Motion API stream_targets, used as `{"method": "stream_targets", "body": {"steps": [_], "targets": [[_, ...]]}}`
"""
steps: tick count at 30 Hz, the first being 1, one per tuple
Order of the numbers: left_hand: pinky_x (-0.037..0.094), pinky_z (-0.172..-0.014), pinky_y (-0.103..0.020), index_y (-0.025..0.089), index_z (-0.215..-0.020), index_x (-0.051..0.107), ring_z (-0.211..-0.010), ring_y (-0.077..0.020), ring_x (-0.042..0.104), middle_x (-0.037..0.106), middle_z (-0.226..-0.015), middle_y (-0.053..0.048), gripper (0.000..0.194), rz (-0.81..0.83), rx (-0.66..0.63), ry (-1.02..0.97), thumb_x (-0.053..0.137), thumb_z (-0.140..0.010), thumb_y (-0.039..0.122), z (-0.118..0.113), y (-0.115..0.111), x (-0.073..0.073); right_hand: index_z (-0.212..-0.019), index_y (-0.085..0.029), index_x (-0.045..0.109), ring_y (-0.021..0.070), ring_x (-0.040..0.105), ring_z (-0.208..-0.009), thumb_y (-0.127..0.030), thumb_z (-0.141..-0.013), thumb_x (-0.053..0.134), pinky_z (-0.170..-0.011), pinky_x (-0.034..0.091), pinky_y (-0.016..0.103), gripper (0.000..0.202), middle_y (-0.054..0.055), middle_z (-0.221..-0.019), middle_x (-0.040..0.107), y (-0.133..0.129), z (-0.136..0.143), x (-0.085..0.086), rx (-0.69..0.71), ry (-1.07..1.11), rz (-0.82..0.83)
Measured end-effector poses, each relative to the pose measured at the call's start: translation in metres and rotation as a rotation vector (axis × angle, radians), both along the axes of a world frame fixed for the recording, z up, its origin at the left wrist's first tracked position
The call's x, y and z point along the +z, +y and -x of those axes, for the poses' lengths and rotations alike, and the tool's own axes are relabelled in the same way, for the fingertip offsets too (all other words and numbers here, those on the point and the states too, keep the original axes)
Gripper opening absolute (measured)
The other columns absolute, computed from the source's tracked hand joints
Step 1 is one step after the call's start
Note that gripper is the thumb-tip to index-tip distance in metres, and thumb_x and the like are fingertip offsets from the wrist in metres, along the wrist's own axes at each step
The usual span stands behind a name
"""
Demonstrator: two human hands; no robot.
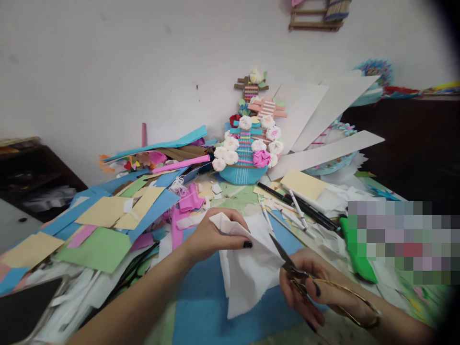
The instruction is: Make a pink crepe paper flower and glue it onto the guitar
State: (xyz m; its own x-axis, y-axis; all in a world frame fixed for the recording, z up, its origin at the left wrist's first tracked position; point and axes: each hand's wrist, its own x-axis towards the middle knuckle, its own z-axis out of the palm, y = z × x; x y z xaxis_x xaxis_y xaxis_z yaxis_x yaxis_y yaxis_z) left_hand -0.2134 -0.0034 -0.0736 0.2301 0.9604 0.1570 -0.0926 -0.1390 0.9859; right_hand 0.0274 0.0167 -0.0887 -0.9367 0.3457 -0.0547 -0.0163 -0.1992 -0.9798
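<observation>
My left hand point(219, 235) pinches the top of a folded sheet of white paper point(247, 278), with the thumb on top. The lower part of the paper hangs loose over a blue sheet point(197, 306) and has a jagged bottom edge. On the right, my right hand point(305, 287) is closed round a pair of scissors point(293, 270). The blades point up and left, close beside the paper's right edge. Whether they touch the paper is unclear.
Behind stands a turquoise guitar-shaped decoration point(244, 175) with paper flowers. Coloured paper pieces point(104, 249) cover the left side, with a phone point(30, 311) at the near corner. Black pens point(312, 208), white strips and a green object point(359, 258) lie right.
</observation>
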Motion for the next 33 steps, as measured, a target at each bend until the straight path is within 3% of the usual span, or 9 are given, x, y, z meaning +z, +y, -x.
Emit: {"method": "stream_targets", "body": {"steps": [6,15,22,29,33], "targets": [[0.036,-0.051,-0.021,0.012,-0.065,0.066,-0.056,-0.0111,0.051,0.061,-0.059,-0.002,0.017,-0.029,0.011,0.041,0.08,-0.059,0.02,0.0029,0.0006,0.0004,-0.071,-0.01,0.056,0.0026,0.034,-0.028,-0.062,-0.075,0.057,-0.028,0.025,0.012,0.052,-0.003,-0.04,0.046,-0.0016,0.0035,-0.0001,-0.008,-0.047,0.024],[0.036,-0.051,-0.021,0.012,-0.065,0.066,-0.056,-0.0112,0.051,0.061,-0.059,-0.003,0.018,-0.025,0.012,0.031,0.08,-0.058,0.02,0.0046,0.001,0.0014,-0.068,-0.011,0.055,0.003,0.034,-0.028,-0.072,-0.061,0.063,-0.027,0.023,0.012,0.061,-0.006,-0.036,0.04,-0.002,0.0055,-0.0025,-0.044,-0.139,0.023],[0.038,-0.051,-0.021,0.012,-0.064,0.066,-0.056,-0.011,0.053,0.062,-0.059,-0.003,0.018,-0.011,0.007,0.033,0.081,-0.058,0.02,0.0048,0.0,0.0027,-0.073,-0.009,0.058,0.0025,0.03,-0.03,-0.077,-0.068,0.05,-0.031,0.023,0.015,0.068,-0.005,-0.039,0.041,0.0025,0.0036,-0.0025,-0.044,-0.107,-0.11],[0.045,-0.054,-0.02,0.013,-0.07,0.069,-0.062,-0.0123,0.058,0.065,-0.067,-0.003,0.021,-0.013,0.016,0.108,0.082,-0.056,0.02,0.0007,-0.0014,0.0046,-0.08,-0.008,0.058,0.0044,0.037,-0.037,-0.076,-0.069,0.049,-0.038,0.029,0.018,0.07,-0.002,-0.047,0.047,0.0019,0.003,0.0017,-0.015,-0.13,-0.102],[0.046,-0.055,-0.02,0.014,-0.071,0.07,-0.063,-0.0129,0.058,0.066,-0.069,-0.004,0.02,-0.062,0.008,0.161,0.081,-0.056,0.021,-0.0032,-0.0019,0.0051,-0.093,-0.013,0.049,0.0043,0.037,-0.035,-0.074,-0.067,0.055,-0.037,0.031,0.016,0.067,-0.003,-0.05,0.051,0.002,0.0061,-0.0027,0.0,-0.052,-0.063]]}}
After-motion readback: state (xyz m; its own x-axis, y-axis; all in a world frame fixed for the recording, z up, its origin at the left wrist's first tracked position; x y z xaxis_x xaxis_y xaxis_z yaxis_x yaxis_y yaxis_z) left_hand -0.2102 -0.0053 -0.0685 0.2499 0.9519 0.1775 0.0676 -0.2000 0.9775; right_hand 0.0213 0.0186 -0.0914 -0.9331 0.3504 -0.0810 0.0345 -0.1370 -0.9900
